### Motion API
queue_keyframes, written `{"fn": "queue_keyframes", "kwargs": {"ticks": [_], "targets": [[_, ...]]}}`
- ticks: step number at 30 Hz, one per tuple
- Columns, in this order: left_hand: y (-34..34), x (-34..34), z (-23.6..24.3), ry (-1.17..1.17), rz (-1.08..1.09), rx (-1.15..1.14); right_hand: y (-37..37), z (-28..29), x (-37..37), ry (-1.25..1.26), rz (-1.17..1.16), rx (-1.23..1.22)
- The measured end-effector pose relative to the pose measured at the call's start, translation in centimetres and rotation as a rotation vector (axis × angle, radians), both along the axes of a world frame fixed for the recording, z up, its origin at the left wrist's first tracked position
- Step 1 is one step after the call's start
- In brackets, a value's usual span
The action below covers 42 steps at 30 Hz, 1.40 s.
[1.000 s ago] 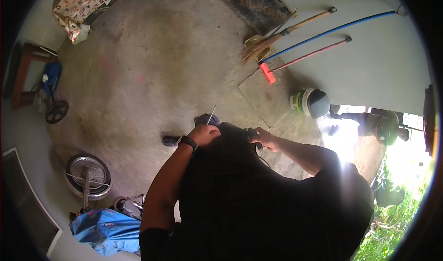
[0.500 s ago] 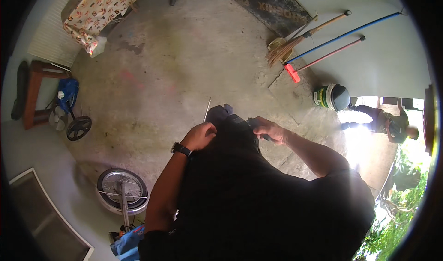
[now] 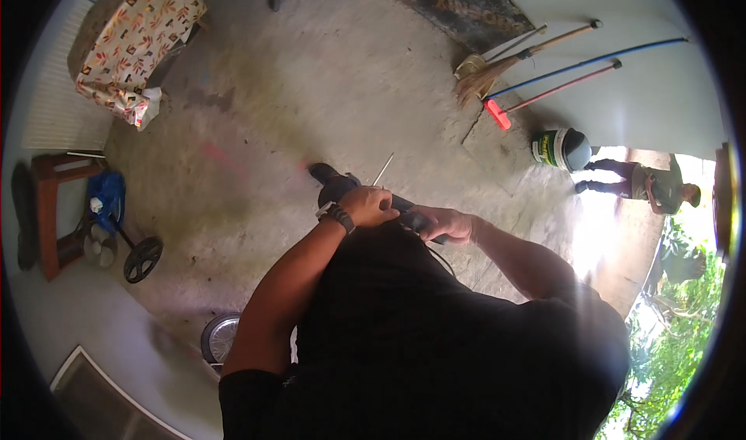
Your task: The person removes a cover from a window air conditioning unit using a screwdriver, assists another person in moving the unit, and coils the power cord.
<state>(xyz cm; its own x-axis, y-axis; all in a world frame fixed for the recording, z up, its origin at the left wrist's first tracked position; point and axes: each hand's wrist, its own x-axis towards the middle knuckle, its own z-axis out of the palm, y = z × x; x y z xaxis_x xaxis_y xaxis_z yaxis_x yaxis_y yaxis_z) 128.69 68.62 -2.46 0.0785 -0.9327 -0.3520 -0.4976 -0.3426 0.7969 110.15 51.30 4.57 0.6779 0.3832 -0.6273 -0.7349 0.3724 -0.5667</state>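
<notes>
My left hand, with a dark watch at its wrist, is closed in front of my waist. From its fingers a thin metal rod points up and away; whatever handle it has is hidden. Close beside it, my right hand wraps round a dark object whose kind I cannot make out. Below that hand a thin black cord curves along my dark clothing. Beyond my left hand a dark shoe shows on the concrete floor.
At right, a broom, a red-headed squeegee and a lidded bucket stand by the wall. A person stands at the bright doorway. At left are a wooden stool, a black wheel and a cloth-covered table. A spoked wheel is lower left.
My left hand has moved right, close to my right hand, and the rod with it now tilts rightward. A shoe has come into sight, and the view has shifted.
</notes>
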Motion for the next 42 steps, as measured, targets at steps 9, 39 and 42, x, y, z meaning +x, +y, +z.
{"fn": "queue_keyframes", "kwargs": {"ticks": [9,39,42], "targets": [[4.3,12.2,2.1,-0.137,-0.08,0.448,4.0,1.0,12.8,0.333,-0.13,0.241],[34.3,31.4,2.6,-0.16,0.03,-0.211,37.1,1.4,32.7,-0.227,0.143,-0.974],[34.8,34.6,1.7,-0.162,0.019,-0.16,40.7,-1.9,37.6,-0.412,0.136,-1.407]]}}
